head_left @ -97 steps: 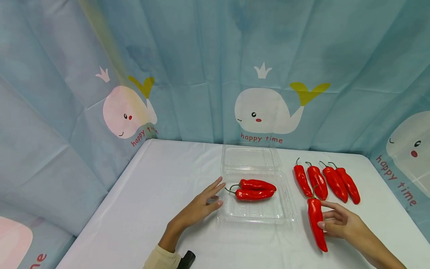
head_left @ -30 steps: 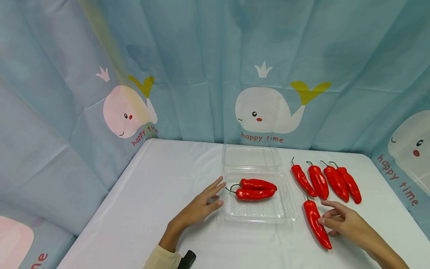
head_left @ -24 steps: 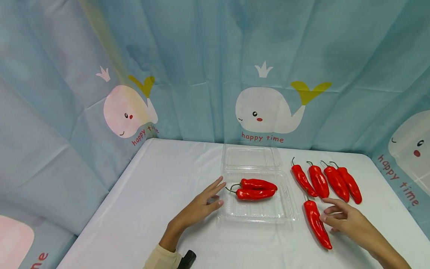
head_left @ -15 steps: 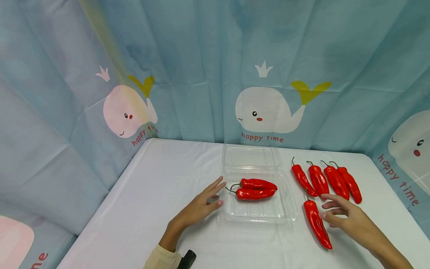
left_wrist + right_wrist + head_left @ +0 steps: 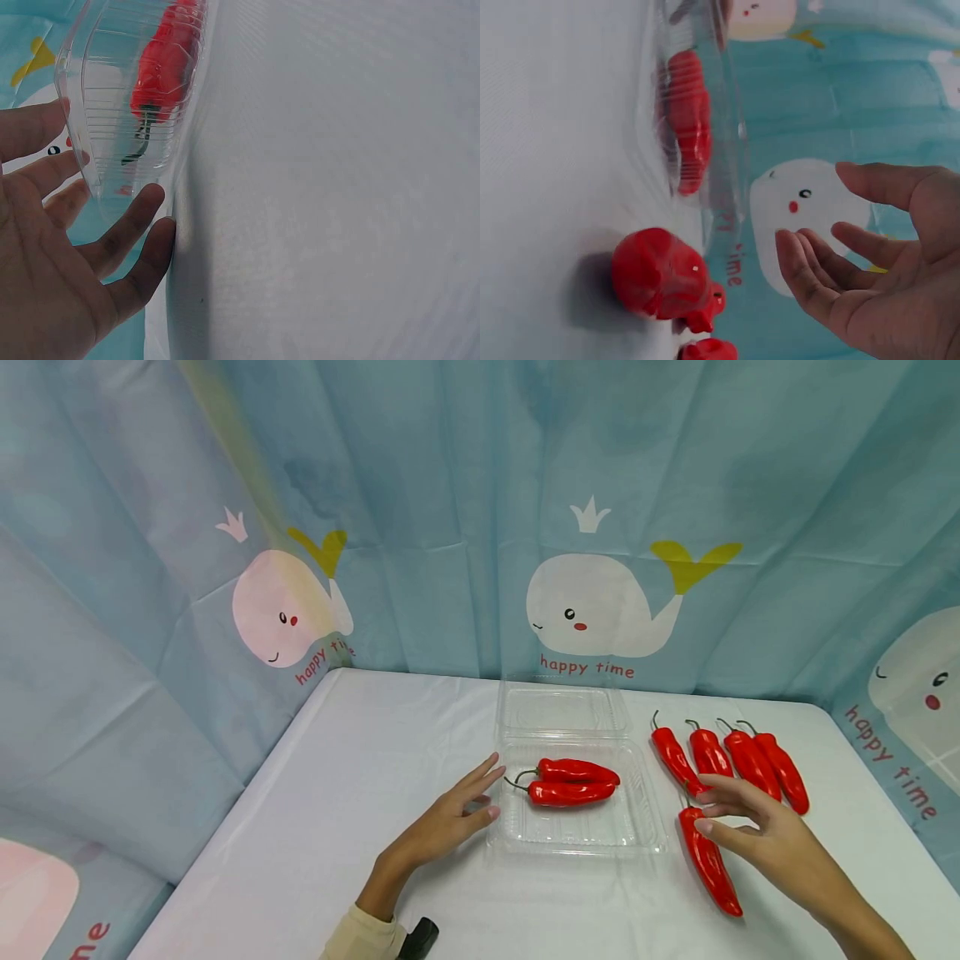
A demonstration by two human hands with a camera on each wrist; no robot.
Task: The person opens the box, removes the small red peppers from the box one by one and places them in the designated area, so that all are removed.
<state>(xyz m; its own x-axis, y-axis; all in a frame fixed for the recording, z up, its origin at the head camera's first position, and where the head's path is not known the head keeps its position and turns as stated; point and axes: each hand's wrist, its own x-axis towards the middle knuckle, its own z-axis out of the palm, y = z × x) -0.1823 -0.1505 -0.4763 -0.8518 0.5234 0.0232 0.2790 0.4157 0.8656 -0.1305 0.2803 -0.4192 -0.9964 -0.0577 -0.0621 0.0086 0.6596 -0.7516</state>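
Observation:
Two red chili peppers (image 5: pixel 570 794) lie side by side in the clear plastic clamshell box (image 5: pixel 577 837), their stems pointing left. My left hand (image 5: pixel 442 822) is at the box's left side; in the left wrist view its spread fingers (image 5: pixel 136 221) touch or nearly touch the wall. Over a loose red chili pepper (image 5: pixel 716 881) hovers my right hand (image 5: pixel 776 839), its fingers loosely bent and holding nothing. The right wrist view shows that hand apart from the peppers. Several more red chili peppers (image 5: pixel 673 758) form a row behind, partly covered by the right hand.
The lid (image 5: pixel 562 712) of the box is folded back toward the curtain (image 5: pixel 420 527). A white cloth covers the table (image 5: pixel 337 777). A black object (image 5: pixel 418 938) is at the left sleeve (image 5: pixel 363 935). Blue whale-print curtain stands behind and at both sides.
The right hand has let go of the loose chili pepper, which now lies tilted on the table. That hand has since risen and shifted back and left over it. The left hand stays put.

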